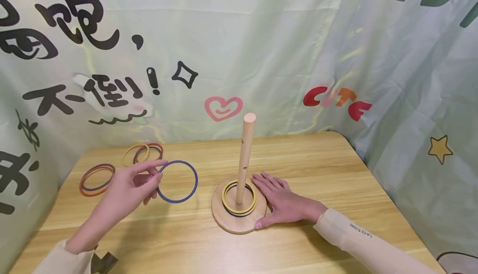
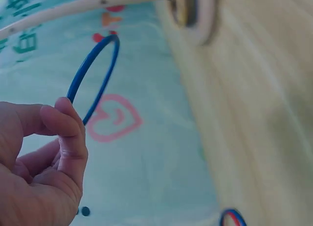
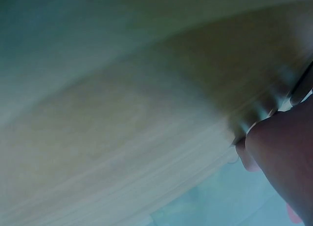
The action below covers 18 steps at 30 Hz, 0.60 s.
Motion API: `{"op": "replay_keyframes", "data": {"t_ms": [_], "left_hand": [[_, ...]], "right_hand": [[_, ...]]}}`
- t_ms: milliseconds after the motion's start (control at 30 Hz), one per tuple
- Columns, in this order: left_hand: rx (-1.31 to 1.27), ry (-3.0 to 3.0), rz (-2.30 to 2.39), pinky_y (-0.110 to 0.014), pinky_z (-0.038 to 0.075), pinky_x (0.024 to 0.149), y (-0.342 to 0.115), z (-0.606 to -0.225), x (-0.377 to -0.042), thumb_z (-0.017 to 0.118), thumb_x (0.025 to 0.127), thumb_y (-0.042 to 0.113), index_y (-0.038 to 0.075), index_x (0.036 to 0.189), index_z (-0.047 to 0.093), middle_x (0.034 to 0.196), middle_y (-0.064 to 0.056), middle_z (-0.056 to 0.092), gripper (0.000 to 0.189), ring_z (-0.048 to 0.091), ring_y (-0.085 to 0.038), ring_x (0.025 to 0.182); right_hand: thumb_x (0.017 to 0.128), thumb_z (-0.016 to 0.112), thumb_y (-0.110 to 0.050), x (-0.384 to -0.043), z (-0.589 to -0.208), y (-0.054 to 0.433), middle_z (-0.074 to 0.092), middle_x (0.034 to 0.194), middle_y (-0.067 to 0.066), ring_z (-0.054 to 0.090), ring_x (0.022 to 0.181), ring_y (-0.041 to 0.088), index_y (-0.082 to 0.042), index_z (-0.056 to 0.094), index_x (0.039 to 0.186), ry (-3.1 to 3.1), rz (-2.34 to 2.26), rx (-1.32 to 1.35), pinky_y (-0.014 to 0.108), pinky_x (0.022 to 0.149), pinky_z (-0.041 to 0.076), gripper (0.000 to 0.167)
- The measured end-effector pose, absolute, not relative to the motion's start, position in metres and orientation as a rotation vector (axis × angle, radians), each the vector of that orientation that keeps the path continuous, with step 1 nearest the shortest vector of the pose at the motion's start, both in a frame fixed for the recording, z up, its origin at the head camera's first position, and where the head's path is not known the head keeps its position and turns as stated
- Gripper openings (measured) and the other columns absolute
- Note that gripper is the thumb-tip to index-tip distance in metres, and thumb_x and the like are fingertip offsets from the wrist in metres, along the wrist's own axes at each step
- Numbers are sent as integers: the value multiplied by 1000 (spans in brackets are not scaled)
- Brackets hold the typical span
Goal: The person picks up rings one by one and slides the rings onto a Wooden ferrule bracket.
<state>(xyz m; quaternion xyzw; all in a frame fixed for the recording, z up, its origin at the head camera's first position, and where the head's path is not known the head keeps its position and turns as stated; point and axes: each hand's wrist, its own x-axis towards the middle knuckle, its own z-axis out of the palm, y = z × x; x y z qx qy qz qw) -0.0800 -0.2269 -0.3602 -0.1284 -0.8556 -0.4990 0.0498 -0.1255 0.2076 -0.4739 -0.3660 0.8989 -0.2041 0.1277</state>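
- Left hand (image 1: 132, 182), wrist raised, pinches the blue ring (image 1: 196, 182) between thumb and fingers, above the bench (image 1: 317, 162) and left of the post (image 1: 246, 153), well apart from it.
- Right hand (image 1: 285, 203) lies palm down, fingers extended and thumb spread, against the round base (image 1: 224, 220), gripping nothing.
- Bench surface stretches between blue ring and base, and from right hand to the right edge.
- The curtain (image 1: 261, 58) hangs just behind the far edge.

Wooden table (image 1: 317, 174), pale printed curtain (image 1: 269, 50)
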Motion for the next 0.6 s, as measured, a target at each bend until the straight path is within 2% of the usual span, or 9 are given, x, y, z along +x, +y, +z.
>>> {"op": "replay_keyframes", "data": {"t_ms": [267,600], "left_hand": [[-409,-2414,-1907,-29,53,51,-212,-314,-80,74,107,13,5,142,71,98,-11,65,36,64,-20,61],[-478,-2126,-2101,-27,53,52,-181,-279,-83,76,105,9,5,144,70,107,-19,65,40,64,-22,61]], "right_hand": [[86,78,-76,-126,-473,208,16,180,14,7,165,43,-5,17,174,2612,-593,-1055,72,123,14,128],[87,76,-78,-127,-476,209,16,180,14,7,165,43,-5,16,174,2611,-589,-1056,71,123,15,129]]}}
